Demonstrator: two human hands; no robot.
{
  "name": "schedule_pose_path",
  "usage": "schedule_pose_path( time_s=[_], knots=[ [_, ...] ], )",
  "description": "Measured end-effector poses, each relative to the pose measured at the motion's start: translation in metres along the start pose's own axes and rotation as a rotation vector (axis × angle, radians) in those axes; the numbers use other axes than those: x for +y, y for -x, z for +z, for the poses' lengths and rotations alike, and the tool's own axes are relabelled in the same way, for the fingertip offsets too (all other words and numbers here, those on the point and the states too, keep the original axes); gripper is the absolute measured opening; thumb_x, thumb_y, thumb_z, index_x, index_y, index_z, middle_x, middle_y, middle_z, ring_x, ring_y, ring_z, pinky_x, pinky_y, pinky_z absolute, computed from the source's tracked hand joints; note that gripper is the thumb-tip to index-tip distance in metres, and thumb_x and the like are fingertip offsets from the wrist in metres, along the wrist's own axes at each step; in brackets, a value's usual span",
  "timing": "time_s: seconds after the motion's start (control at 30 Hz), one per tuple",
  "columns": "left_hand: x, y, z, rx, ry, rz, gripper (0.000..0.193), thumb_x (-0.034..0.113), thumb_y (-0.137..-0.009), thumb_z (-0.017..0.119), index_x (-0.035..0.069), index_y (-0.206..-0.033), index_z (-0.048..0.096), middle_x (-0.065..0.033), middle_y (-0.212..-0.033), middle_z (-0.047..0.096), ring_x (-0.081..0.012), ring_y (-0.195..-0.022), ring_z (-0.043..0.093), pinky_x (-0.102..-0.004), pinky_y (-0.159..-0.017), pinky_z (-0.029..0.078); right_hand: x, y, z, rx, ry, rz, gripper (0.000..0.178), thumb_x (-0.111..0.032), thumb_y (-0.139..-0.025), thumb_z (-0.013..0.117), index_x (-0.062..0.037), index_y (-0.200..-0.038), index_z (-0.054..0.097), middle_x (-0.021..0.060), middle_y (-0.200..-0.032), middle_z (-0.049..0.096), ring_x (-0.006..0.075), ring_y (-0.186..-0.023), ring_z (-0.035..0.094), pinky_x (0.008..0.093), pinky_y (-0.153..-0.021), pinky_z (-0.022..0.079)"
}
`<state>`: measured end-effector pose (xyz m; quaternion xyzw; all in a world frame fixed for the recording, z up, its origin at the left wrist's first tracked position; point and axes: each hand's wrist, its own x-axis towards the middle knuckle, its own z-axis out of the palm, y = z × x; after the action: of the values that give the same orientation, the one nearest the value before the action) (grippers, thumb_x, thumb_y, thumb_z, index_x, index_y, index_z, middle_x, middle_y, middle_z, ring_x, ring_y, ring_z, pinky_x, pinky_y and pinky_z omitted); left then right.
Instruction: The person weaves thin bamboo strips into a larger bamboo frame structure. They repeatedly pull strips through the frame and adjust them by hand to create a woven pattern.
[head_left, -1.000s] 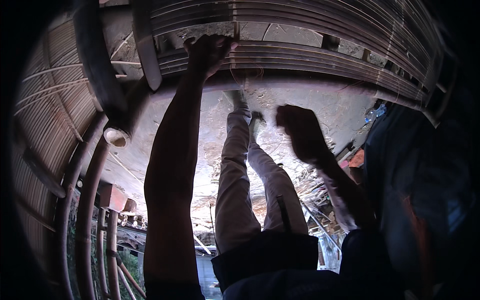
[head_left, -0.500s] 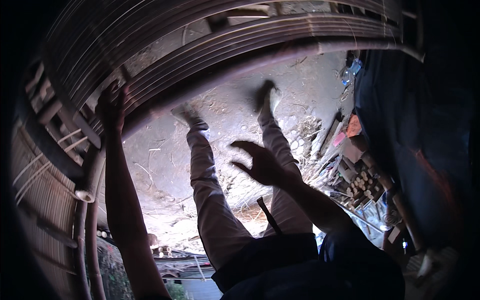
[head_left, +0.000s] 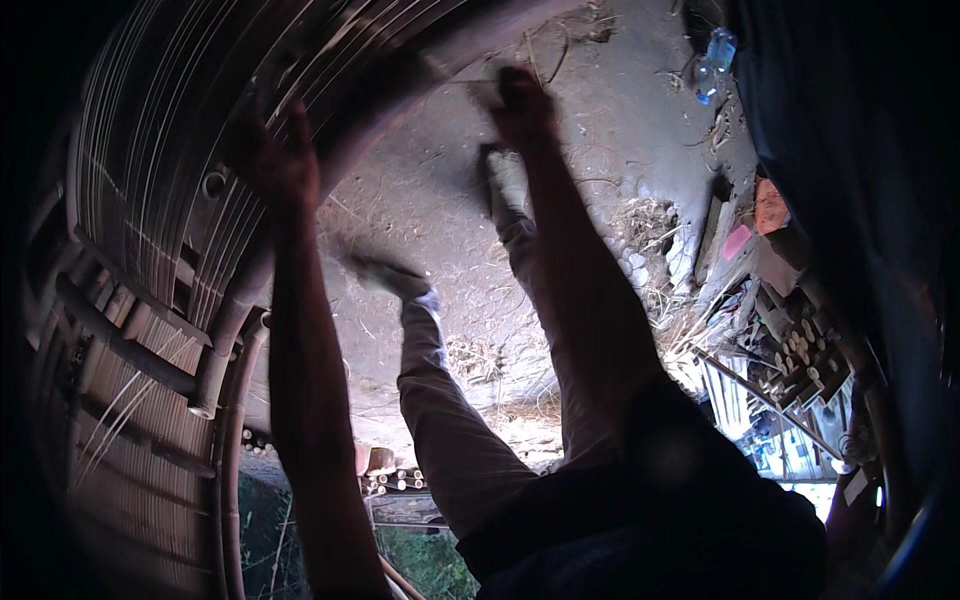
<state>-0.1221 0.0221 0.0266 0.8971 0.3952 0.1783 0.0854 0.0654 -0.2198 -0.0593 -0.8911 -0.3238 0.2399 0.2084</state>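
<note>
A bamboo frame of long, thin slats [head_left: 150, 150] curves over the upper left, edged by a thick bamboo pole [head_left: 385, 95]. My left hand [head_left: 285, 170] is up against the slats, just inside that pole. Its thumb and fingers look apart, though shadow and blur soften them; whether it touches a slat I cannot tell. Reaching far forward, my right hand [head_left: 525, 110] is over the bare floor, right of the pole and above my right foot [head_left: 505, 180]. Motion smears its fingers, and nothing can be made out in them.
At the left stand a cut bamboo end [head_left: 205, 400] and a slatted panel [head_left: 150, 460]. Dark sheeting [head_left: 840, 170] hangs on the right. A plastic bottle [head_left: 716, 62], an orange block [head_left: 770, 207] and stacked bamboo pieces [head_left: 800, 355] lie along that side.
My right hand has swung forward from above my right leg to the far floor. My view has turned, and the slatted frame now sits further left. My left hand stays by the slats.
</note>
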Motion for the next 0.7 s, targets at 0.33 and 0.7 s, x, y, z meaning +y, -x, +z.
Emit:
schedule_pose_path(
  time_s=[0.33,0.7],
  knots=[
    [-0.002,-0.055,0.012,-0.721,0.265,-0.294,0.062,0.059,-0.09,0.045,0.003,-0.108,0.064,-0.021,-0.098,0.065,-0.034,-0.099,0.061,-0.0388,-0.083,0.045,0.459,0.226,-0.487,-0.037,0.672,0.344,0.041,-0.029,-0.082,0.056,-0.0009,-0.112,0.058,0.0232,-0.114,0.058,0.0341,-0.108,0.056,0.0416,-0.092,0.043],
    [-0.021,-0.059,0.011,-0.735,0.494,-0.291,0.058,0.06,-0.089,0.048,0.005,-0.096,0.066,-0.0129,-0.083,0.065,-0.021,-0.08,0.062,-0.0346,-0.073,0.046,0.194,0.016,-0.415,0.403,1.424,-0.128,0.029,-0.027,-0.09,0.051,-0.0056,-0.106,0.063,0.0124,-0.102,0.064,0.0274,-0.093,0.062,0.0396,-0.08,0.049]
  ],
)
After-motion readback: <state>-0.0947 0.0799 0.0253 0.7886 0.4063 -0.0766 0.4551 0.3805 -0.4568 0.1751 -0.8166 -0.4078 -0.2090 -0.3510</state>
